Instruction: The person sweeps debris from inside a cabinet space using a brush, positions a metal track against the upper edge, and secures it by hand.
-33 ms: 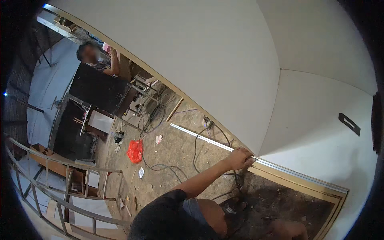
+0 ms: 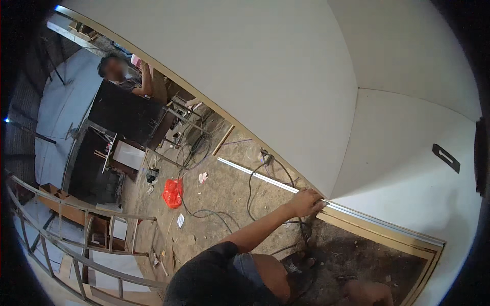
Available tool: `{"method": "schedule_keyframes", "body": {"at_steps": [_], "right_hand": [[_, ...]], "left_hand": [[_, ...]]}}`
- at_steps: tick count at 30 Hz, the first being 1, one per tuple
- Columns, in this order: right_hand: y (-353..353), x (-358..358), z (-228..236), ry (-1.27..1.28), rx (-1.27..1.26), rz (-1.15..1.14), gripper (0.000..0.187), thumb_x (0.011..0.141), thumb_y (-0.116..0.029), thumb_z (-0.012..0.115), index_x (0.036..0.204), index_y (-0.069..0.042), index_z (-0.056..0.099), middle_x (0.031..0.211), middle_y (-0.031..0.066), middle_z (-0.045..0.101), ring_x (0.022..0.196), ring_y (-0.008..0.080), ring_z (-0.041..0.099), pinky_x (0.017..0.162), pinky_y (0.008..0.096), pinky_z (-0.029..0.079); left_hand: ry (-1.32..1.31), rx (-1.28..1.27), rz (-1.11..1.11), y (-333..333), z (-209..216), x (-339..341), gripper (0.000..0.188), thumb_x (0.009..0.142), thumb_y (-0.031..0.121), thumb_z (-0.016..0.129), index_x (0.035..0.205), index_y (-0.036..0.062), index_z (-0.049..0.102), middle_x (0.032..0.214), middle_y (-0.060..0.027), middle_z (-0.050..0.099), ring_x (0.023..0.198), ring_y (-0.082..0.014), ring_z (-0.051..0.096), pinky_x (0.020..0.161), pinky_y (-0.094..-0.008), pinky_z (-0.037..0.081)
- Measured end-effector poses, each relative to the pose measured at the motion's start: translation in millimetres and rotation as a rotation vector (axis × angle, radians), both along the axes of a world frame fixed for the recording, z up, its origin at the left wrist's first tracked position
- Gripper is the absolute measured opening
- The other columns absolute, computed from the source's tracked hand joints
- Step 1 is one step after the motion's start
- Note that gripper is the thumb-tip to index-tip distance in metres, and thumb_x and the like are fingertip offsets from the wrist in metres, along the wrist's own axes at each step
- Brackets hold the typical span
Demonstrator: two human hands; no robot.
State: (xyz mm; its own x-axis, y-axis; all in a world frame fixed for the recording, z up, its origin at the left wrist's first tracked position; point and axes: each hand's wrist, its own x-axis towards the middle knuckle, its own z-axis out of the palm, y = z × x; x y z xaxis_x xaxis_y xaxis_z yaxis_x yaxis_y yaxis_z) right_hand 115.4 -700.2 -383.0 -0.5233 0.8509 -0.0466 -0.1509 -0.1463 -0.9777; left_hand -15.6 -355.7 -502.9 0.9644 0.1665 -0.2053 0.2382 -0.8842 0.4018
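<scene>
My left hand (image 2: 304, 202) is closed around a long, thin silvery-white metal strip (image 2: 255, 176) at the corner of a large white cabinet. One part of the strip sticks out over the floor to the left. On the other side of my hand, a silvery strip (image 2: 383, 220) lies along the cabinet's tan front edge (image 2: 357, 227); my hand hides whether they are one piece. The white side panel (image 2: 265, 92) rises above my hand, and the inner panel (image 2: 393, 168) has a dark slotted plate (image 2: 446, 158) on it. My right hand is out of view.
Black cables (image 2: 250, 194) cross the dirty floor below my arm. A red plastic bag (image 2: 172, 194) lies there too. At the lower left stands a metal frame (image 2: 102, 209). A co-worker (image 2: 120, 76) is behind a dark panel (image 2: 125, 109) at the upper left.
</scene>
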Motion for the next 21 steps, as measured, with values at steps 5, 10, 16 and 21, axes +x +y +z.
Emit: {"method": "schedule_keyframes", "body": {"at_steps": [5,10,16,21], "right_hand": [[10,-5,10,-0.027,-0.056,0.082,0.027,0.084,-0.023,0.063,0.1,-0.001,0.068,0.094,0.0136,0.068,0.084,0.0263,0.064,0.072,0.039,0.05],[19,10,41,-0.102,-0.376,0.297,0.03,0.082,-0.026,0.065,0.099,-0.002,0.069,0.092,0.014,0.068,0.081,0.0269,0.064,0.073,0.0396,0.051],[26,23,22,-0.096,-0.234,0.254,0.04,0.083,-0.036,0.06,0.108,-0.005,0.063,0.102,0.0149,0.064,0.091,0.0281,0.06,0.077,0.0407,0.05],[27,27,21,-0.112,-0.223,0.232,0.049,0.083,-0.045,0.057,0.116,-0.008,0.059,0.111,0.0157,0.06,0.1,0.029,0.057,0.081,0.0416,0.049]], "left_hand": [[-0.094,0.024,-0.017,6,2,-9,0.041,0.092,0.039,0.045,0.109,0.0035,0.059,0.099,-0.0181,0.061,0.101,-0.0338,0.055,0.092,-0.0462,0.037],[-0.17,0.09,-0.038,-24,2,7,0.037,0.092,0.035,0.047,0.11,0.0043,0.057,0.107,-0.0178,0.056,0.106,-0.0327,0.05,0.093,-0.0469,0.035],[-0.298,0.195,0.12,-27,7,-22,0.032,0.087,0.026,0.057,0.111,0.0054,0.055,0.109,-0.0147,0.051,0.105,-0.0327,0.048,0.092,-0.0466,0.036],[-0.38,0.148,0.127,-35,0,-25,0.041,0.085,0.029,0.061,0.118,0.0068,0.053,0.114,-0.0154,0.049,0.108,-0.0334,0.047,0.092,-0.0471,0.036]]}}
